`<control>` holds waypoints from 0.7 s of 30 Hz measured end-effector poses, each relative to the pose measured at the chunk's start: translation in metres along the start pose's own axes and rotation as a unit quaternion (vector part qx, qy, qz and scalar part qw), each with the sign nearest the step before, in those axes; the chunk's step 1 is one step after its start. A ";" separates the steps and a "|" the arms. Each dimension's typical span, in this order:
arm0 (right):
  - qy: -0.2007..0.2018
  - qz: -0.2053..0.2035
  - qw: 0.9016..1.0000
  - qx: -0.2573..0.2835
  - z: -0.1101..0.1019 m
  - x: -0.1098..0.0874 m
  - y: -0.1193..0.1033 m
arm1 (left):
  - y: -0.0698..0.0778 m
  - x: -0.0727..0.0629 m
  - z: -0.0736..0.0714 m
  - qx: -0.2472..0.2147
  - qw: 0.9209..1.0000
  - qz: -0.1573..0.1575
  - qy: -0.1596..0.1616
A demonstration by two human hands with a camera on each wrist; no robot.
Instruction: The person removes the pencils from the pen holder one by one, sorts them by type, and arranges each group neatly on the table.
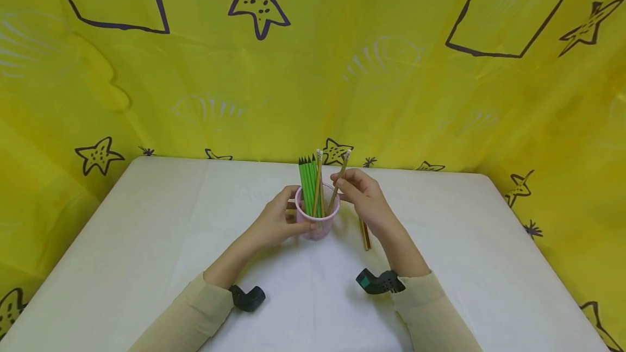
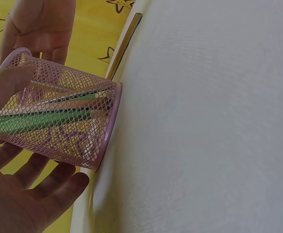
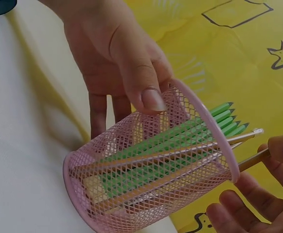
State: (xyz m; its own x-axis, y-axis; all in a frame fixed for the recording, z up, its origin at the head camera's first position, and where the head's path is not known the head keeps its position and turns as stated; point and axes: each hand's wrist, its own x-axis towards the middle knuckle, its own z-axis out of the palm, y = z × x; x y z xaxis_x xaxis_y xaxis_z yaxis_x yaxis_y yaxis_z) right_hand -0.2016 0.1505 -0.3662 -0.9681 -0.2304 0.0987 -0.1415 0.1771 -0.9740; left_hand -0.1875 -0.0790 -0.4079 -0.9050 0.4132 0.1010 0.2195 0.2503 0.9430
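Note:
A pink mesh pencil cup (image 1: 317, 229) stands on the white table. My left hand (image 1: 280, 222) grips it from the left, thumb across the near side and fingers round the far side. Several green pencils (image 3: 229, 120) lean in it with dark points up, beside yellow pencils (image 1: 317, 183) with their eraser ends up. At the cup's right, my right hand (image 1: 368, 199) pinches another yellow pencil (image 1: 345, 164) between thumb and fingers. That pencil slants, its lower part inside the cup and its eraser end above the hand.
Beneath my right hand, yellow-brown pencils (image 1: 365, 237) lie on the white tabletop (image 1: 146, 243), partly hidden by the hand. A yellow curtain (image 1: 303, 80) with drawn starfish hangs behind the table. Dark wrist devices (image 1: 248, 299) sit at both sleeves.

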 end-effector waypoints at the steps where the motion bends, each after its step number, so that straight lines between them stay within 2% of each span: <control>1: 0.001 -0.001 1.000 0.000 0.000 0.000 -0.001 | 0.000 0.000 0.000 -0.002 1.000 0.000 0.000; 13: 0.011 -0.041 0.997 0.058 -0.006 -0.006 -0.015 | -0.002 0.000 0.000 0.002 1.000 0.005 0.003; 21: 0.034 -0.037 0.995 0.087 -0.009 -0.009 -0.023 | 0.000 -0.001 -0.001 -0.005 1.000 -0.007 -0.001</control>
State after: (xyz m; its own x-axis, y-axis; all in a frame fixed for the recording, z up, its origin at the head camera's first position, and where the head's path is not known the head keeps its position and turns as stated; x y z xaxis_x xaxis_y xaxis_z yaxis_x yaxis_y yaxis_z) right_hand -0.1918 0.1572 -0.3425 -0.9689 -0.1711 0.1790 -0.1804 -0.0072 -0.9836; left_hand -0.1873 -0.0802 -0.4072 -0.9072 0.4117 0.0867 0.2032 0.2483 0.9471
